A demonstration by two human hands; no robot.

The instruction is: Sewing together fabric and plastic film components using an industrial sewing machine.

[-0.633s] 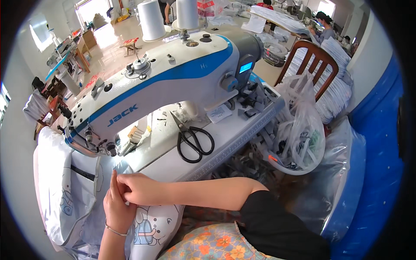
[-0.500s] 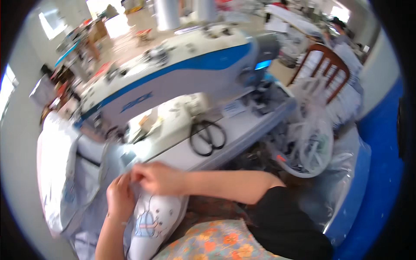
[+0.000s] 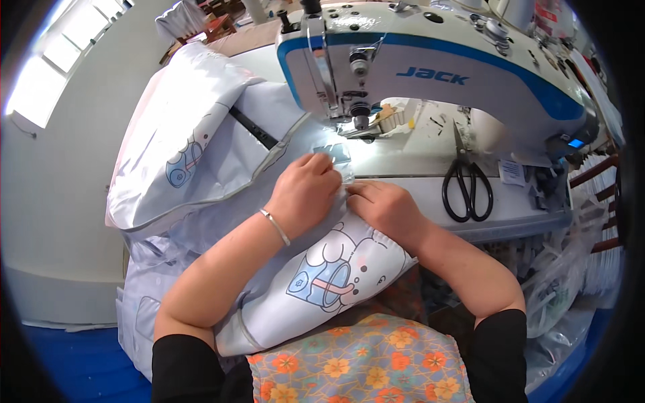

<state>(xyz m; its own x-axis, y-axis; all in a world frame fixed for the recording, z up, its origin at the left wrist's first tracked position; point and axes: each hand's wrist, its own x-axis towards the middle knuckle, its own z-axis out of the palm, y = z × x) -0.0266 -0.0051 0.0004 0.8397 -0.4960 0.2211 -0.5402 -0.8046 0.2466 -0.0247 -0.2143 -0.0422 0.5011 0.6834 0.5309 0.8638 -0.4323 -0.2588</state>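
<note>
My left hand (image 3: 304, 193) is closed on the edge of a white fabric piece (image 3: 369, 265) printed with a cartoon animal and a blue cup. Beside it, my right hand (image 3: 386, 209) pinches the same edge, fingertips close to the left ones. The fabric drapes from both hands down over my lap. Just beyond the fingers, the lit needle area of a white and blue sewing machine (image 3: 437, 101) overhangs the bed. A small clear plastic-looking patch (image 3: 336, 153) lies at the edge near the presser foot.
More white printed fabric with a dark zipper-like strip (image 3: 252, 127) is heaped at the left. Black-handled scissors (image 3: 467, 191) lie on the machine table to the right. Beyond them are a wooden chair (image 3: 605, 195) and a clear plastic bag (image 3: 561, 269).
The view has swung left, so the machine now appears farther right. My hands have shifted along the fabric edge; the right hand no longer crosses in front of the left.
</note>
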